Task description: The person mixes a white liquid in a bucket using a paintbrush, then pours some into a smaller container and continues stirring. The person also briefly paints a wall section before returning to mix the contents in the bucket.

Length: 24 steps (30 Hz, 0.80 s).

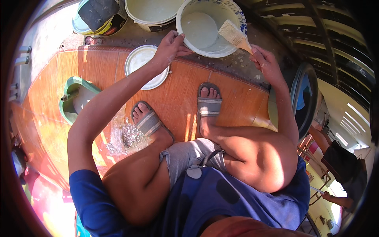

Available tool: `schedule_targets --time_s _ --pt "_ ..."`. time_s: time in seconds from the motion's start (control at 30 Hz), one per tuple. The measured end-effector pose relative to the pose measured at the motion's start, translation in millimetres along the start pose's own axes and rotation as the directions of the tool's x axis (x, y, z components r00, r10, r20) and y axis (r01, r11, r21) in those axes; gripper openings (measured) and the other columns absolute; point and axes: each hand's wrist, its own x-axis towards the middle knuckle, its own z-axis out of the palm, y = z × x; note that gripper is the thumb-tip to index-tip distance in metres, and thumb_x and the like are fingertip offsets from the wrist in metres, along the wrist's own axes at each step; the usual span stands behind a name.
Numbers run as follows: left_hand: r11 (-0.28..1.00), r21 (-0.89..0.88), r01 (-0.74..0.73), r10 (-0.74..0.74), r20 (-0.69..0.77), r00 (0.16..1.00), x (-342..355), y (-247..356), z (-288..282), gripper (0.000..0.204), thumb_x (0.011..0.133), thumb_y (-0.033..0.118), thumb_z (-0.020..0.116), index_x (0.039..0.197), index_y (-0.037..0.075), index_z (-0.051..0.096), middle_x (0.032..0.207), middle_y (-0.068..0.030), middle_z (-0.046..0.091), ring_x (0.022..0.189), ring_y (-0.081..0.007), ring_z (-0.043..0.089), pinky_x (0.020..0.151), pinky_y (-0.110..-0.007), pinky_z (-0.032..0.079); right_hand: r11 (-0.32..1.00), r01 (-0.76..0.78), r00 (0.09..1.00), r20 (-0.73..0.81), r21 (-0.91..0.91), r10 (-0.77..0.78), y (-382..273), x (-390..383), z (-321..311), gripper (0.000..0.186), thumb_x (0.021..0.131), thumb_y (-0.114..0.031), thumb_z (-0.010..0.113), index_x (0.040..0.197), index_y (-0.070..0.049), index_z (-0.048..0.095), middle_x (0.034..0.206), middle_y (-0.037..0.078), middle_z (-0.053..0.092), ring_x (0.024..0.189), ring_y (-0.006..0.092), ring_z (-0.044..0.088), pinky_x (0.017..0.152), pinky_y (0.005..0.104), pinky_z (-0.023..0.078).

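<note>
A white bucket (pixel 197 29) with paint-spattered inner walls and pale residue stands at the top centre. My left hand (pixel 173 45) grips its left rim, fingers curled round it. My right hand (pixel 260 59) holds a wide brush (pixel 233 33) by its wooden handle, with the pale, coated bristles angled over the inside of the bucket. Just below my left hand, a white round lid (pixel 137 58) lies on the orange tiles, partly hidden by my forearm. My sandalled feet are planted either side, below the bucket.
Another white bucket (pixel 150 12) and a yellow pail (pixel 94 29) stand at upper left. A green tray (pixel 69 100) and splashed liquid (pixel 128 138) are on the tiles (pixel 237 106). A dark round container (pixel 306 98) is right. Another person (pixel 343 173) works at far right, holding a pole.
</note>
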Motion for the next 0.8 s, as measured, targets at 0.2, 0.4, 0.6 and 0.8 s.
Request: schedule_targets --time_s 0.2,0.4,0.6,0.8 --pt "1.000 -0.016 -0.002 0.002 -0.014 1.000 0.1 -0.1 0.5 0.034 0.104 0.026 0.044 0.116 -0.005 0.041 0.109 -0.0204 0.060 0.097 -0.0270 0.068 0.088 -0.037 0.058 0.960 -0.238 0.948 0.249 0.146 0.197 2.2 19.8 -7.9 0.031 0.103 -0.035 0.049 0.085 -0.010 0.057 0.064 -0.008 0.036 0.051 0.0032 0.026 0.047 0.0238 0.020" --pt "0.997 0.030 0.069 -0.068 -0.032 0.997 -3.2 3.2 1.5 0.029 0.104 0.025 0.043 0.116 -0.001 0.044 0.113 -0.0175 0.061 0.102 -0.0266 0.067 0.093 -0.036 0.056 0.935 -0.302 0.928 0.285 0.188 0.242 10.8 8.9 -21.7 0.031 0.102 -0.036 0.050 0.082 -0.012 0.054 0.063 -0.009 0.036 0.048 0.0030 0.024 0.046 0.0244 0.018" --pt "1.000 -0.011 0.027 -0.027 -0.007 1.000 -2.0 0.4 -0.1 0.031 0.104 0.026 0.044 0.116 -0.002 0.044 0.112 -0.0179 0.061 0.102 -0.0271 0.067 0.093 -0.037 0.055 0.939 -0.321 0.931 0.221 0.124 0.289 9.5 -3.7 -33.9 0.029 0.102 -0.034 0.050 0.081 -0.013 0.052 0.061 -0.009 0.036 0.048 0.0028 0.023 0.045 0.0238 0.017" --pt "1.000 -0.026 0.002 -0.002 0.000 1.000 0.8 -3.8 -4.1 0.034 0.103 0.026 0.044 0.115 -0.005 0.042 0.107 -0.0210 0.061 0.096 -0.0278 0.068 0.089 -0.037 0.058 0.932 -0.339 0.933 0.178 0.131 0.314 6.2 -13.4 -46.7 0.027 0.102 -0.033 0.050 0.094 -0.009 0.060 0.062 -0.008 0.037 0.050 0.0019 0.025 0.045 0.0230 0.018"
